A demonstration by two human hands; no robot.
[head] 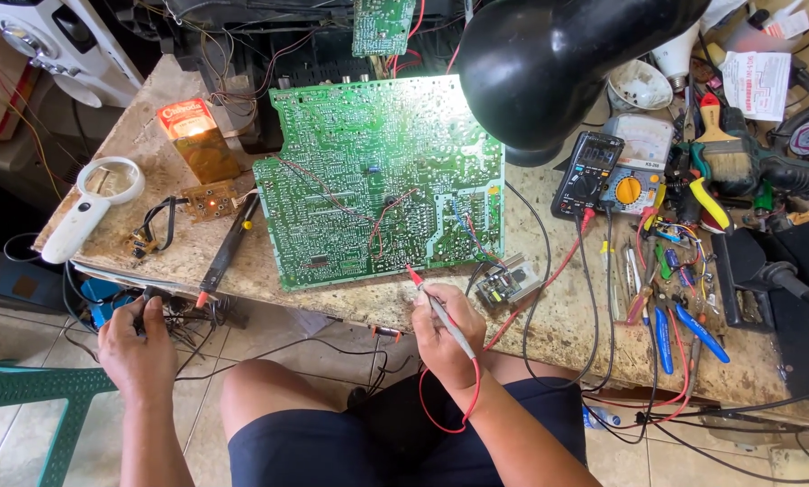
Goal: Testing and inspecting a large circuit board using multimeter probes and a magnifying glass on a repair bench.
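Hands at work on a green circuit board [382, 180]

Right hand [445, 335] pinches a thin red probe [433, 302], tip touching the board's near edge; left hand [138, 347] grips something dark by the table [566, 334] edge; board looks stiff, light, easy to break; hold its edges.

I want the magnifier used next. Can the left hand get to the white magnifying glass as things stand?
Probably yes: the left hand is low at the bench's front edge, gripping dark wires, and the magnifying glass lies just above it on open bench top, nothing between.

Worn workbench [566, 334], green circuit board [382, 180], multimeter [587, 174], magnifier [93, 206]
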